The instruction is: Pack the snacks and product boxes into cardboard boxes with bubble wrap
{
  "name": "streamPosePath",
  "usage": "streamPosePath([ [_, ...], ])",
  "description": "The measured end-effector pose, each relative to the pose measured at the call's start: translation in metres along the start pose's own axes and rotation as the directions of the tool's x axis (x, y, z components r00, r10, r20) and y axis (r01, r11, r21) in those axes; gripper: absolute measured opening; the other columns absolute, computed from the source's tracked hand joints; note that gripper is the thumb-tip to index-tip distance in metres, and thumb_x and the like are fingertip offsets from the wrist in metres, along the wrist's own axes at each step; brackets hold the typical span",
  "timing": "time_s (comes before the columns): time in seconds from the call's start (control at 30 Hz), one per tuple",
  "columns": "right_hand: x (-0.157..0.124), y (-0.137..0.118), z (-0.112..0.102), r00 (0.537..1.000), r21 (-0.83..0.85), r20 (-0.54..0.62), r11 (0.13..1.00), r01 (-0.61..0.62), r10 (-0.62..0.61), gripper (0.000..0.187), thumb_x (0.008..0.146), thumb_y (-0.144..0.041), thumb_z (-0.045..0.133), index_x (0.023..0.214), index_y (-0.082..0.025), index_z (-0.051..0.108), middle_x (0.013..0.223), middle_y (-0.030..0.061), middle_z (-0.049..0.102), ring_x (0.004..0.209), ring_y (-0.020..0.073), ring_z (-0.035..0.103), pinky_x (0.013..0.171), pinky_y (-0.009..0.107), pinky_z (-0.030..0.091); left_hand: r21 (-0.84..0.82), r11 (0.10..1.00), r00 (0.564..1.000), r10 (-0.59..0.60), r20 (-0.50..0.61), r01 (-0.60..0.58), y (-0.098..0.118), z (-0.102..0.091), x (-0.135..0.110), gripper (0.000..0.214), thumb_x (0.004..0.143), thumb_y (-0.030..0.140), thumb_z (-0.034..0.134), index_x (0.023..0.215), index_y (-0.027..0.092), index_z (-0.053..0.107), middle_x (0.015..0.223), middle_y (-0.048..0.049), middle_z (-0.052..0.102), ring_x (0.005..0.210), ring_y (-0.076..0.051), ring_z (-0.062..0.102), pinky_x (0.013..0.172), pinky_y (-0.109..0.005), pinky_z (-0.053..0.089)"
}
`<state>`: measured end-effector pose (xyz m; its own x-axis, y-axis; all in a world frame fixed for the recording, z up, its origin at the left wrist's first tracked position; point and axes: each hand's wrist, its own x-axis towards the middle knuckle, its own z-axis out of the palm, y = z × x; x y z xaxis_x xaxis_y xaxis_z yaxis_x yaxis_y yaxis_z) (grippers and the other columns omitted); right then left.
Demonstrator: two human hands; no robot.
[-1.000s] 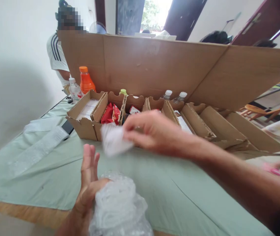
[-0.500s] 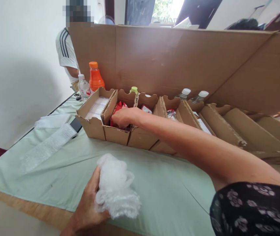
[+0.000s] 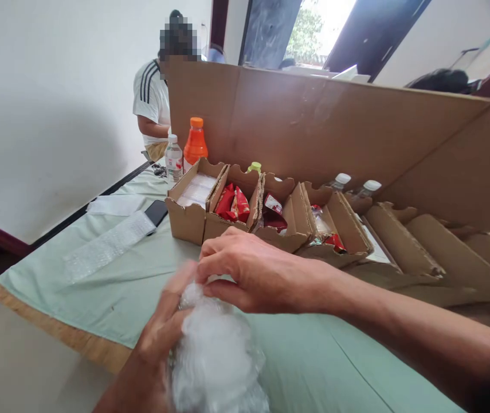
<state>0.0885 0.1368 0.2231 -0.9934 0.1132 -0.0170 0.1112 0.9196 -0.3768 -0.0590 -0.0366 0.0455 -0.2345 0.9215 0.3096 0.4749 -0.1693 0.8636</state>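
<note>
A crumpled bundle of clear bubble wrap (image 3: 219,355) is held low over the table, near its front edge. My left hand (image 3: 163,327), smeared by motion, grips it along its left side. At the bundle's upper end is my right hand (image 3: 240,269), thumb and fingers curled together and touching the plastic. What lies between those fingertips is hidden. Just beyond stands a cardboard bin with red snack packets (image 3: 234,202); to its left is a bin of flat clear plastic packets (image 3: 196,189).
More cardboard bins (image 3: 287,229) run to the right before a tall cardboard panel (image 3: 313,126). Bottles, one orange (image 3: 195,140), stand behind. A phone (image 3: 156,212) and a bubble wrap strip (image 3: 111,244) lie left on the green cloth (image 3: 42,287). A person (image 3: 152,97) sits beyond.
My right hand has left the bin of red packets and come down to the bubble wrap bundle. My left hand still holds the bundle, now lower in view. The camera has turned left.
</note>
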Motion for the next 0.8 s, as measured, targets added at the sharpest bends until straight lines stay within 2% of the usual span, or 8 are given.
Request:
streamPosePath([
  [0.1, 0.033, 0.019, -0.008, 0.987, 0.039, -0.076, 0.99, -0.136, 0.139, 0.017, 0.092, -0.015, 0.064, 0.101, -0.016, 0.078, 0.09, 0.0034, 0.075, 0.078, 0.0132, 0.063, 0.073, 0.027, 0.043, -0.048, 0.999, 0.994, 0.007, 0.111, -0.002, 0.005, -0.003, -0.002, 0.069, 0.063, 0.048, 0.081, 0.126, 0.022, 0.069, 0.117, -0.0093, 0.072, 0.108, -0.032, 0.071, 0.088, -0.034, 0.06],
  [0.2, 0.081, 0.056, -0.031, 0.921, -0.168, -0.223, 0.919, -0.358, 0.318, 0.019, 0.093, -0.019, 0.061, 0.103, -0.014, 0.078, 0.094, 0.0074, 0.076, 0.084, 0.0185, 0.065, 0.075, 0.031, 0.044, -0.067, 0.993, 0.992, -0.091, 0.088, 0.097, 0.0, -0.003, -0.002, 0.062, 0.063, 0.039, 0.079, 0.121, 0.022, 0.069, 0.11, -0.0072, 0.071, 0.097, -0.028, 0.071, 0.083, -0.033, 0.06],
  [0.33, 0.148, 0.096, -0.027, 0.903, -0.423, -0.021, 0.814, -0.397, 0.43, 0.025, 0.084, -0.018, 0.072, 0.108, -0.014, 0.078, 0.113, 0.0139, 0.076, 0.105, 0.0278, 0.069, 0.084, 0.035, 0.05, -0.065, 0.986, 0.983, -0.142, 0.117, 0.15, -0.013, 0.002, -0.004, 0.055, 0.06, 0.031, 0.076, 0.113, 0.021, 0.069, 0.11, -0.0083, 0.068, 0.098, -0.028, 0.068, 0.084, -0.035, 0.059],
  [0.47, 0.184, 0.121, 0.003, 0.866, -0.423, 0.055, 0.797, -0.431, 0.497, 0.03, 0.072, -0.014, 0.08, 0.102, -0.015, 0.08, 0.11, 0.0124, 0.078, 0.111, 0.0306, 0.071, 0.089, 0.034, 0.051, -0.048, 0.98, 0.968, -0.183, 0.174, 0.194, -0.024, 0.008, -0.007, 0.056, 0.059, 0.025, 0.074, 0.114, 0.022, 0.067, 0.114, -0.0096, 0.065, 0.105, -0.03, 0.066, 0.09, -0.038, 0.058],
  [0.57, 0.185, 0.131, 0.005, 0.863, -0.372, -0.025, 0.797, -0.476, 0.504, 0.032, 0.069, -0.01, 0.079, 0.101, -0.016, 0.08, 0.108, 0.0121, 0.079, 0.109, 0.0281, 0.072, 0.089, 0.032, 0.052, -0.022, 0.977, 0.961, -0.203, 0.186, 0.211, -0.03, 0.007, -0.01, 0.055, 0.059, 0.023, 0.072, 0.114, 0.021, 0.066, 0.116, -0.0104, 0.065, 0.107, -0.031, 0.066, 0.092, -0.039, 0.058],
  [0.7, 0.151, 0.122, -0.033, 0.818, -0.264, -0.272, 0.779, -0.569, 0.506, 0.027, 0.091, -0.018, 0.058, 0.111, -0.01, 0.076, 0.112, 0.0144, 0.077, 0.101, 0.0227, 0.072, 0.084, 0.032, 0.053, 0.0, 0.983, 0.977, -0.183, 0.113, 0.184, -0.038, -0.004, -0.016, 0.066, 0.063, 0.028, 0.076, 0.127, 0.022, 0.063, 0.123, -0.0112, 0.066, 0.114, -0.032, 0.066, 0.096, -0.04, 0.057],
  [0.77, 0.113, 0.106, -0.054, 0.739, -0.015, -0.499, 0.848, -0.53, 0.453, 0.038, 0.102, -0.029, 0.043, 0.113, -0.01, 0.074, 0.113, 0.0122, 0.076, 0.096, 0.0179, 0.071, 0.08, 0.031, 0.053, -0.001, 0.986, 0.985, -0.165, 0.057, 0.166, -0.041, -0.014, -0.021, 0.066, 0.067, 0.037, 0.077, 0.129, 0.021, 0.062, 0.122, -0.011, 0.067, 0.112, -0.032, 0.068, 0.095, -0.039, 0.058],
  [0.8, 0.088, 0.096, -0.06, 0.67, 0.165, -0.605, 0.891, -0.423, 0.43, 0.042, 0.103, -0.037, 0.04, 0.111, -0.012, 0.074, 0.112, 0.0096, 0.076, 0.095, 0.0162, 0.071, 0.079, 0.03, 0.052, 0.005, 0.986, 0.985, -0.167, 0.035, 0.167, -0.043, -0.019, -0.024, 0.064, 0.069, 0.04, 0.076, 0.128, 0.021, 0.062, 0.12, -0.0107, 0.069, 0.109, -0.032, 0.069, 0.093, -0.039, 0.059],
])
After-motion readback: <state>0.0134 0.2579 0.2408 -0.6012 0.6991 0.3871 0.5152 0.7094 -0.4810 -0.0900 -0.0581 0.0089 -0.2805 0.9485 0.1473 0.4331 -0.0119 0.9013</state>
